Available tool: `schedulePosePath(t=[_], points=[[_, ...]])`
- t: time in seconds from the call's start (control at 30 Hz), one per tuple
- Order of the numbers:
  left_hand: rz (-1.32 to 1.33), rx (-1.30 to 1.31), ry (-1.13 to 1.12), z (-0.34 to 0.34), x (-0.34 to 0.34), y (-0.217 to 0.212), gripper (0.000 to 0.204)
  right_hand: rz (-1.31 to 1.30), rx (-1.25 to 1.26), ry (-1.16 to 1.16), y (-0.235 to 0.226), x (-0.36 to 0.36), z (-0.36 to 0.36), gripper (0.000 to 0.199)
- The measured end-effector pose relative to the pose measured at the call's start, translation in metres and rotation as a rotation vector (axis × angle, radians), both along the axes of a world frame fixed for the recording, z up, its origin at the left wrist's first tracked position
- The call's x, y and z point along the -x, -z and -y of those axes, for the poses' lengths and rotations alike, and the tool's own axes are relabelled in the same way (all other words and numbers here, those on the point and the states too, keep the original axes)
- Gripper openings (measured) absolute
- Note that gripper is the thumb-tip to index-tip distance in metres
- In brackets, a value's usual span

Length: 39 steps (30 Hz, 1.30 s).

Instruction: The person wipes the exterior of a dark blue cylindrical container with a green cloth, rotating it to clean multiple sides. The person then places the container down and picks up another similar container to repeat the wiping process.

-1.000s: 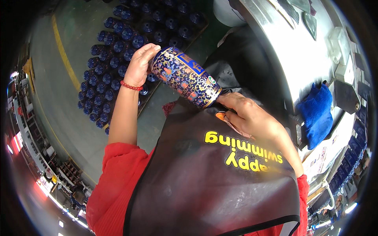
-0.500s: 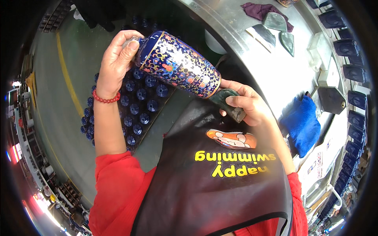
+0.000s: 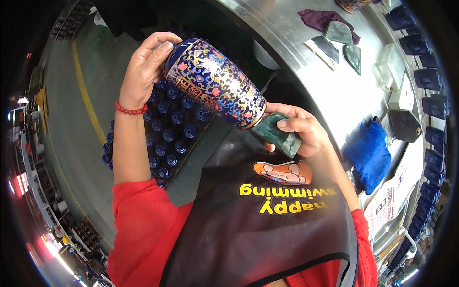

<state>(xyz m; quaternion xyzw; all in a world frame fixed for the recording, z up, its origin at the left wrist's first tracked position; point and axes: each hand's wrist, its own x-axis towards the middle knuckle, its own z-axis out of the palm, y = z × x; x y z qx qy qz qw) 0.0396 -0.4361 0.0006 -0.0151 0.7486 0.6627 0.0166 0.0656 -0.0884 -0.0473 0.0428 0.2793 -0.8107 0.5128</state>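
A dark blue vase [image 3: 217,81] with a colourful floral and scroll pattern lies tilted in the air above my lap, its base toward the lower right. My left hand [image 3: 149,60], with a red bead bracelet on the wrist, is closed round its neck end. In my right hand [image 3: 303,126] is a flat green scraper [image 3: 282,134] with a rounded edge, pinched between thumb and fingers. The scraper sits right by the vase's base; whether it touches is hard to tell. Part of the neck is hidden behind my left fingers.
Several dark blue vases [image 3: 168,135] stand packed below on the left. On the metal table [image 3: 306,71] lie more green scrapers [image 3: 352,58], a purple cloth [image 3: 318,20], a blue cloth [image 3: 368,155] and a pale translucent block [image 3: 391,65]. Blue pieces [image 3: 427,79] line its far right side.
The vase has rolled about its length, bringing a rectangular panel with lettering into view. My left fingers have shifted on the neck. The green scraper has turned, showing more of its flat face.
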Motion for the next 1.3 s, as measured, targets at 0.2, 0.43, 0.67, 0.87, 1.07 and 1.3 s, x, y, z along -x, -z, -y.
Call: schedulePosePath(t=[0.2,0.43,0.67,0.87,1.07,1.3], points=[[0.041,-0.061,0.045,0.012,0.002,-0.001,0.023,0.000,0.014,-0.012,0.005,0.002,0.005,0.055],[0.021,-0.018,-0.029,0.009,0.004,0.007,0.026,-0.027,-0.017,-0.024,0.006,0.001,0.008,0.055],[-0.068,-0.073,0.060,-0.008,-0.009,0.003,0.030,0.089,0.013,0.002,0.004,-0.014,-0.009,0.056],[-0.012,-0.140,0.200,-0.021,-0.015,0.013,0.030,0.084,-0.028,-0.065,0.017,-0.041,-0.028,0.054],[0.013,-0.193,0.223,-0.030,-0.028,0.041,0.024,0.027,-0.023,-0.283,0.011,-0.060,-0.034,0.036],[0.213,-0.347,0.168,-0.029,-0.046,0.106,0.021,-0.154,-0.288,-0.507,0.002,-0.062,-0.046,0.034]])
